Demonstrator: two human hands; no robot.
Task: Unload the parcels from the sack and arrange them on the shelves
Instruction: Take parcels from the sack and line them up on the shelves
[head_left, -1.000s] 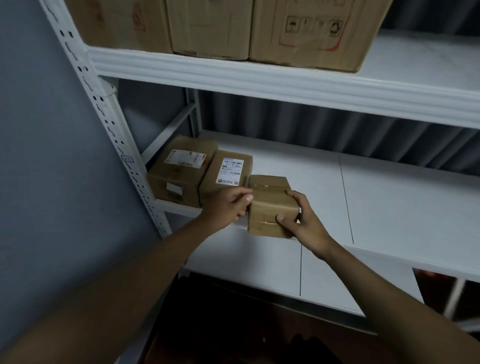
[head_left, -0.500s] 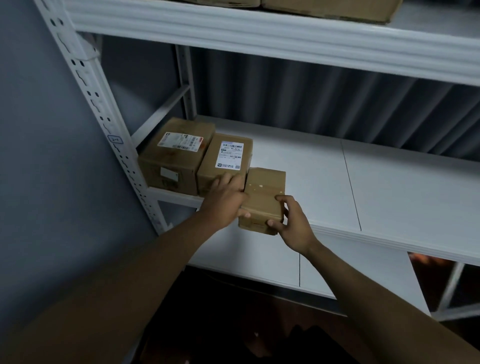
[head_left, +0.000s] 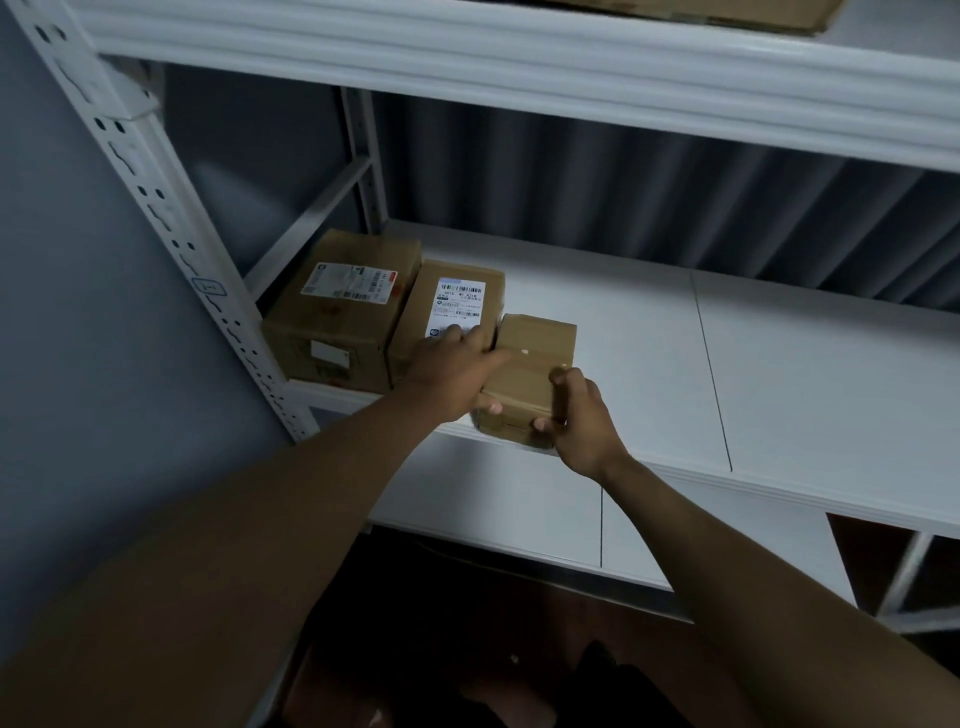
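A small plain cardboard parcel (head_left: 535, 358) lies at the front edge of the white middle shelf (head_left: 779, 374), beside two labelled parcels. My left hand (head_left: 452, 369) grips its left side, fingers over the top and thumb on the front face. My right hand (head_left: 576, 415) holds its front right corner, fingers curled over the top and thumb underneath. The middle parcel (head_left: 457, 296) with a white barcode label touches the small one. A bigger parcel (head_left: 343, 306) stands at the far left against the upright. The sack is not clearly visible.
The perforated white upright (head_left: 156, 208) stands left of the parcels. The upper shelf beam (head_left: 519, 57) hangs overhead with a cardboard box (head_left: 727, 13) on it. A lower white shelf (head_left: 519, 525) lies below. Dark floor and dark shapes sit at the bottom.
The small parcel has been pushed further onto the shelf against the labelled parcel. My left hand slid forward over its top; the view tilted down slightly.
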